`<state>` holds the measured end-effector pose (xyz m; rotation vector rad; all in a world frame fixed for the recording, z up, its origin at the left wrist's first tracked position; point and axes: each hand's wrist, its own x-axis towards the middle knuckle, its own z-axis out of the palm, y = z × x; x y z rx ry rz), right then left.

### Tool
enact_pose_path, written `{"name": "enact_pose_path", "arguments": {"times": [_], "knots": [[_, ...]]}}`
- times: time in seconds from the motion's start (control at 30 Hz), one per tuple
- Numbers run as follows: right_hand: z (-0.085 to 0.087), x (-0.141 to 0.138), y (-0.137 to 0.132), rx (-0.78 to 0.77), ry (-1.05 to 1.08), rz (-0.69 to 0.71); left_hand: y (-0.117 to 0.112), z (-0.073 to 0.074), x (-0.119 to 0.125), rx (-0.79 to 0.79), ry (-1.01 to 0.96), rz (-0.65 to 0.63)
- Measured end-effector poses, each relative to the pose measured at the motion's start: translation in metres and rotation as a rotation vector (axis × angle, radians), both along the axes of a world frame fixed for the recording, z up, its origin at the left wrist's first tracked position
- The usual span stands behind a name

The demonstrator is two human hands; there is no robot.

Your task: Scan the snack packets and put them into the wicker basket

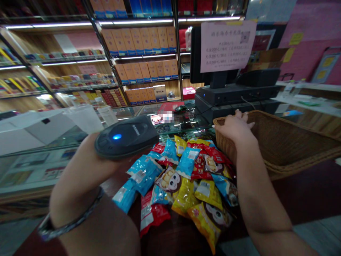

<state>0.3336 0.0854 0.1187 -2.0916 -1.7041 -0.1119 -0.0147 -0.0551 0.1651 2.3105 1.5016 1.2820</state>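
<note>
My left hand (102, 167) is bent at the wrist under a black handheld barcode scanner (130, 135) with a lit blue light. The scanner's head hides my fingers, which hold it from below. My right hand (238, 126) grips the near-left rim of a brown wicker basket (293, 142), with fingers over the edge. The inside of the basket that shows is bare weave. Between my arms a heap of small snack bags lies on the dark red counter: blue bags (145, 174), a red bag (153, 213), and yellow bags (209, 220), some with a cartoon monkey face.
Behind the heap stand a cash register monitor (195, 53) with a paper sign (227, 46) and its black base (229, 96). A phone (157, 119) and a mouse (180, 108) lie on the glass counter. White boxes (32, 128) and a clear plastic container (84, 117) are at left; stocked shelves (138, 42) behind.
</note>
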Motion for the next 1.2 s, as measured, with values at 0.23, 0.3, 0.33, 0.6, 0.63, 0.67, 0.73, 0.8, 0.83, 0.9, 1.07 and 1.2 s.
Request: {"name": "enact_pose_path", "arguments": {"times": [0.23, 0.3, 0.33, 0.6, 0.63, 0.67, 0.73, 0.8, 0.83, 0.9, 1.07, 1.2], "knots": [[-0.021, -0.051, 0.016, -0.453, 0.041, 0.667, 0.003, 0.002, 0.003, 0.01, 0.052, -0.008], [-0.036, -0.07, 0.024, -0.579, -0.052, 0.673, 0.004, 0.001, 0.001, 0.019, 0.067, -0.003], [-0.042, -0.077, 0.028, -0.613, -0.101, 0.67, 0.005, 0.001, 0.0, 0.016, 0.073, 0.001], [-0.031, -0.061, 0.026, -0.381, 0.199, 0.829, 0.01, -0.001, -0.003, -0.062, 0.152, -0.04], [-0.026, -0.058, 0.022, -0.304, 0.303, 0.811, 0.012, -0.002, -0.002, -0.102, 0.163, -0.046], [-0.022, -0.055, 0.019, -0.23, 0.405, 0.79, 0.013, -0.002, -0.001, -0.144, 0.174, -0.049], [-0.016, -0.053, 0.013, -0.089, 0.573, 0.758, 0.016, -0.003, 0.001, -0.212, 0.199, -0.068], [-0.014, -0.052, 0.009, 0.011, 0.678, 0.745, 0.018, -0.003, 0.004, -0.243, 0.221, -0.097], [-0.013, -0.053, 0.008, 0.037, 0.715, 0.75, 0.019, -0.003, 0.006, -0.248, 0.225, -0.115], [-0.012, -0.053, 0.006, 0.047, 0.774, 0.776, 0.02, -0.003, 0.008, -0.249, 0.213, -0.159], [-0.007, -0.053, 0.002, 0.069, 0.783, 0.743, 0.018, 0.0, 0.009, -0.241, 0.215, -0.164], [-0.001, -0.047, 0.0, 0.176, 0.609, 0.697, 0.018, 0.0, 0.007, -0.251, 0.218, -0.122]]}}
